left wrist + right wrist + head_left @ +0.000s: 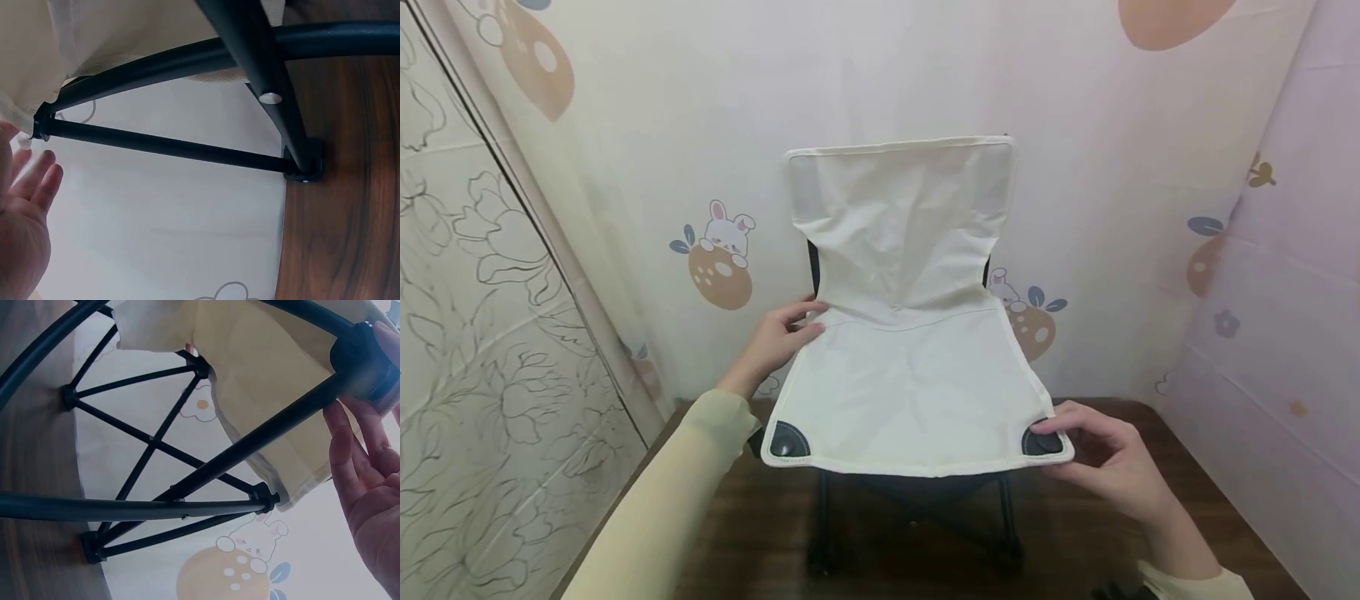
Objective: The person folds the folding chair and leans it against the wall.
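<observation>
A folding camp chair with cream fabric and a dark tubular frame stands opened out in the middle. My left hand is at the seat's rear left edge, its thumb and forefinger at the fabric beside the back post. In the left wrist view, the other fingers of the left hand extend loosely below the corner joint. My right hand grips the front right seat corner, with a finger over the black corner patch. From beneath, the right hand's fingers bend against the corner joint.
The chair's feet rest on a dark wood-grain surface. Behind hangs a pale curtain printed with rabbits and carrots. A floral-patterned panel borders the left side, and another pale curtain the right.
</observation>
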`<state>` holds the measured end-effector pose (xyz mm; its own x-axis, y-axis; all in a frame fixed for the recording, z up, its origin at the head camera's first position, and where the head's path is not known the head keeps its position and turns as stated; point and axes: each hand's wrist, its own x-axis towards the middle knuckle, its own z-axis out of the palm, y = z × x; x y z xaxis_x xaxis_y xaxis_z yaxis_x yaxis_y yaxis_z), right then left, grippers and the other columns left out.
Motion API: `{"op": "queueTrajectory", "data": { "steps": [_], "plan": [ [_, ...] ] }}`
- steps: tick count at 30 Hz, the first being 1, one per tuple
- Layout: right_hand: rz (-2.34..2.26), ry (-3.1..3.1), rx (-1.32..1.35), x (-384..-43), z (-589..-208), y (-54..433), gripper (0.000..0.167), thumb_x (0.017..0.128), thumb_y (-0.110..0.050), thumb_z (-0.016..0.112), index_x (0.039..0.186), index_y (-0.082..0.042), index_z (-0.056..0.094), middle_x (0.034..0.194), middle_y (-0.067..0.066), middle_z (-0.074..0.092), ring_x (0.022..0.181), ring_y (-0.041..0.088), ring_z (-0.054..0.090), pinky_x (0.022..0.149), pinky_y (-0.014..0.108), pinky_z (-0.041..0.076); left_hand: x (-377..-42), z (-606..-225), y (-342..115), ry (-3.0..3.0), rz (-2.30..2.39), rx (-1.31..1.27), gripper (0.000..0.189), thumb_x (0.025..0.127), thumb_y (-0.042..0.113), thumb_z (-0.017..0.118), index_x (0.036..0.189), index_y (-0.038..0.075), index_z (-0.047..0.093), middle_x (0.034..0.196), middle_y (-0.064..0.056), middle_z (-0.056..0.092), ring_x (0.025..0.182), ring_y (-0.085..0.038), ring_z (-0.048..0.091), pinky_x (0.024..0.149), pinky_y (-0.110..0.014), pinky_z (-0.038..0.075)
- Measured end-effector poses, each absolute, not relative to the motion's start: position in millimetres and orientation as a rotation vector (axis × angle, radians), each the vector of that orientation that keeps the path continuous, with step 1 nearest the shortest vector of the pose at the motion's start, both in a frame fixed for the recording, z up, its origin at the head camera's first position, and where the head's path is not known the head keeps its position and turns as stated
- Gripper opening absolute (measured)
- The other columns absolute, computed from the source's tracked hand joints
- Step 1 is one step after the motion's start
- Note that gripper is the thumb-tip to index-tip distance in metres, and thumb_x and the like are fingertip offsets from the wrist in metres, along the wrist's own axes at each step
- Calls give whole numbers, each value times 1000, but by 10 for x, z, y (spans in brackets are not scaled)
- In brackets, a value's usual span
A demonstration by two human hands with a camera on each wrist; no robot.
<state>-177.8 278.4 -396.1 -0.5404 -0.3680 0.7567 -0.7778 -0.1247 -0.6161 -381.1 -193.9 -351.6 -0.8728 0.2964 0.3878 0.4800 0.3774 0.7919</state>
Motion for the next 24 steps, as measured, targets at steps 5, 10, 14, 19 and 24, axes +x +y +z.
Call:
{"op": "queueTrajectory", "data": {
  "steps": [5, 10, 14, 19, 24],
  "plan": [
    [1678, -1875, 1187, -1758, -3946, 2756, 60, 72, 38, 72, 125, 10, 71, 124, 16, 74, 110, 20, 68, 89, 25, 60, -3858, -3501, -1909, -2426, -1498, -706, 37, 105, 17, 76, 141, 7, 73, 162, -18, 54, 130, -46, 67, 104, -57, 59],
    [1658, -1907, 1133, -1754, -3952, 2728, 59, 74, 36, 73, 125, 8, 72, 125, 14, 74, 112, 19, 68, 92, 24, 59, -3872, -3490, -1902, -2400, -1477, -711, 36, 104, 13, 77, 139, 6, 75, 152, -17, 64, 122, -41, 73, 98, -53, 62],
    [1680, -1897, 1134, -1749, -3980, 2705, 58, 75, 37, 72, 126, 8, 71, 124, 14, 73, 110, 19, 69, 89, 24, 60, -3881, -3513, -1895, -2423, -1431, -693, 36, 104, 14, 76, 140, 7, 74, 150, -14, 66, 114, -33, 74, 93, -41, 62],
    [1681, -1890, 1111, -1742, -4000, 2696, 58, 75, 37, 72, 126, 9, 71, 123, 14, 73, 106, 18, 70, 83, 25, 62, -3820, -3486, -1871, -2451, -1413, -700, 38, 106, 15, 73, 143, 6, 72, 157, -17, 59, 117, -37, 73, 98, -47, 60],
    [1679, -1887, 1103, -1755, -3997, 2696, 58, 75, 37, 72, 126, 9, 71, 123, 14, 73, 106, 18, 71, 82, 25, 62, -3602, -3405, -1920, -2453, -1453, -670, 39, 107, 20, 72, 144, 6, 70, 164, -17, 51, 133, -42, 67, 111, -56, 54]
  ]
}}
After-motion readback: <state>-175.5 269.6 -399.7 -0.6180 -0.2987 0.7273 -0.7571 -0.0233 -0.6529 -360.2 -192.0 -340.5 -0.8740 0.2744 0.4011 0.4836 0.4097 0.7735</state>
